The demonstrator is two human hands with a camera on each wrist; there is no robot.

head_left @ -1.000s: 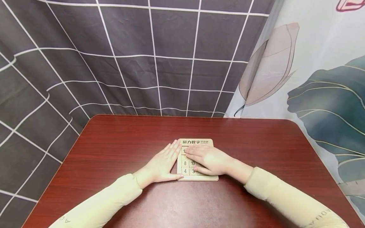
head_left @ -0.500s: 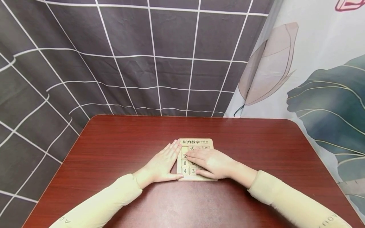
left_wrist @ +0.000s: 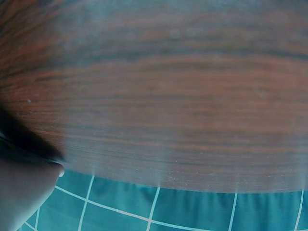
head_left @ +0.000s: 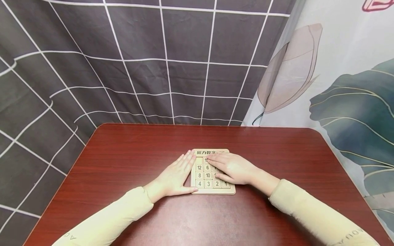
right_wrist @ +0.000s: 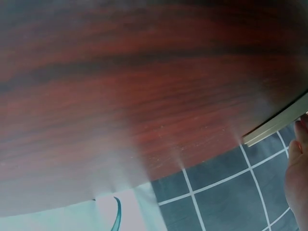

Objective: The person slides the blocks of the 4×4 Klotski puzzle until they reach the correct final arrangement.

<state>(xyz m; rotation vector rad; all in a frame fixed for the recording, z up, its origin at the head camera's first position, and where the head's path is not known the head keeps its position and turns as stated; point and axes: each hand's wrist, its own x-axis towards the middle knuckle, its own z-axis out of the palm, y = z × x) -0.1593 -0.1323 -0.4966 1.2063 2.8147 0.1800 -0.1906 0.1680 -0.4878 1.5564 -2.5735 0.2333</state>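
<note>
A wooden number sliding puzzle [head_left: 215, 191] lies flat on the table in the head view, with numbered tiles and dark lettering along its top. My left hand [head_left: 173, 177] rests against its left side, fingers straight, thumb on the lower left corner. Over the upper right of the puzzle lies my right hand [head_left: 235, 168], its extended fingertips touching the 15 tile [head_left: 206, 160]. The top left slot holds no tile; the 12 tile [head_left: 199, 167] sits just below it. Several right-hand tiles are hidden. In the right wrist view, the puzzle's edge [right_wrist: 272, 126] shows beside part of the right hand [right_wrist: 297, 175].
The red-brown wooden table [head_left: 138, 143] surrounds the puzzle. A dark grid-patterned curtain [head_left: 138, 78] hangs behind and to the left. On the right is a pale curtain [head_left: 295, 118] with leaf prints.
The 12 tile has slid down from the top left slot into the row below. My right hand has then moved up and right to the 15 tile. The left hand stays still.
</note>
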